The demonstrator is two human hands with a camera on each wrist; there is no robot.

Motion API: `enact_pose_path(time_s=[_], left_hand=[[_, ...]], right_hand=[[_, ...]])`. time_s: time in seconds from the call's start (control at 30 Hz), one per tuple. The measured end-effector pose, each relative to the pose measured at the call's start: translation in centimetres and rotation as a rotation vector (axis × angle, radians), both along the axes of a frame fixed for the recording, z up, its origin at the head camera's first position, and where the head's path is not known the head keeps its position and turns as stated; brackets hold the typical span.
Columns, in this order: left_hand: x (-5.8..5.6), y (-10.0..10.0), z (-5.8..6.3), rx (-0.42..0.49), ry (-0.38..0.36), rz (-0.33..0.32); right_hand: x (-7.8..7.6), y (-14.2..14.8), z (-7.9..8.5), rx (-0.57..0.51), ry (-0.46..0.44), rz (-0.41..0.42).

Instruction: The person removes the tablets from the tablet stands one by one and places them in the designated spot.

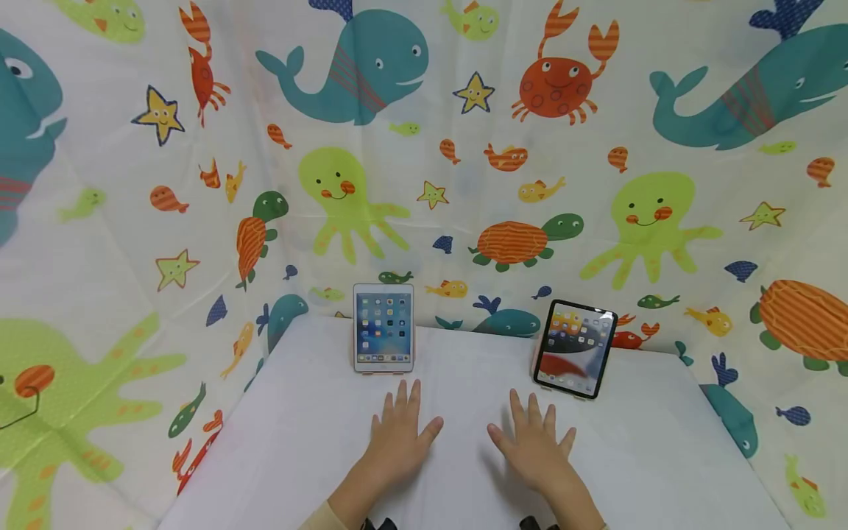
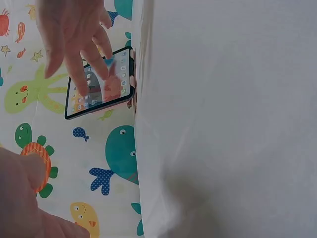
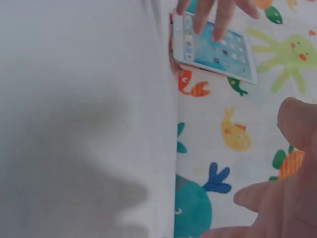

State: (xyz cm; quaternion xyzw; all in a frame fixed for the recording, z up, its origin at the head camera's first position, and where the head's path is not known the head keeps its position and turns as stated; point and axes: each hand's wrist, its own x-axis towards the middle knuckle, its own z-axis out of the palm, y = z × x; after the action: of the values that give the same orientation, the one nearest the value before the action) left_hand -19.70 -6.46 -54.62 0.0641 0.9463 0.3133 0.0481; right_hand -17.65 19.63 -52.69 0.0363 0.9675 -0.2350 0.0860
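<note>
My left hand (image 1: 399, 438) is over the white table with its fingers spread and holds nothing. Just beyond its fingertips a white-framed tablet (image 1: 383, 328) leans upright on a stand, app icons lit on its screen. To the right, my right hand (image 1: 535, 445) also has its fingers spread, with a shadow beneath it. A black-framed tablet (image 1: 575, 349), its screen lit too, stands tilted beyond that hand. In the left wrist view the right hand (image 2: 74, 37) overlaps the black-framed tablet. The right wrist view has the left hand (image 3: 218, 15) overlapping the white-framed one.
A white cloth covers the table (image 1: 457, 412). Behind and beside it hangs a curtain (image 1: 411, 199) printed with whales, octopuses, turtles and crabs. Dark wrist straps (image 1: 379, 524) show at the bottom edge of the head view.
</note>
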Motion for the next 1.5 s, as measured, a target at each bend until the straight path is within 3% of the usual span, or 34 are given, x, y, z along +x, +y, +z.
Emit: enact_pose_path(time_s=[0.23, 0.33, 0.43, 0.7, 0.83, 1.07, 1.5], left_hand=[[-0.7, 0.3, 0.2, 0.218, -0.055, -0.068], [-1.0, 0.7, -0.1, 0.276, -0.070, -0.095], [-1.3, 1.1, -0.1, 0.309, -0.074, -0.082], [-2.2, 2.6, 0.5, 0.416, -0.055, -0.040], [-3.3, 3.6, 0.9, 0.546, -0.064, -0.066], [-5.0, 4.4, 1.1, 0.764, -0.157, -0.126], [-7.2, 5.4, 1.3, 0.872, -0.324, -0.159]], right_hand=[[0.0, 2.5, 1.9, -0.254, -0.071, 0.023], [0.2, 3.7, 2.2, -0.397, -0.118, 0.038], [0.4, 4.8, 2.3, -0.496, -0.141, 0.038], [0.5, 7.2, 2.3, -0.592, -0.061, -0.060], [0.1, 8.1, 2.3, -0.635, -0.060, -0.147], [0.1, 10.0, 2.4, -0.816, -0.052, -0.235], [0.0, 13.5, 2.6, -0.922, -0.064, -0.327]])
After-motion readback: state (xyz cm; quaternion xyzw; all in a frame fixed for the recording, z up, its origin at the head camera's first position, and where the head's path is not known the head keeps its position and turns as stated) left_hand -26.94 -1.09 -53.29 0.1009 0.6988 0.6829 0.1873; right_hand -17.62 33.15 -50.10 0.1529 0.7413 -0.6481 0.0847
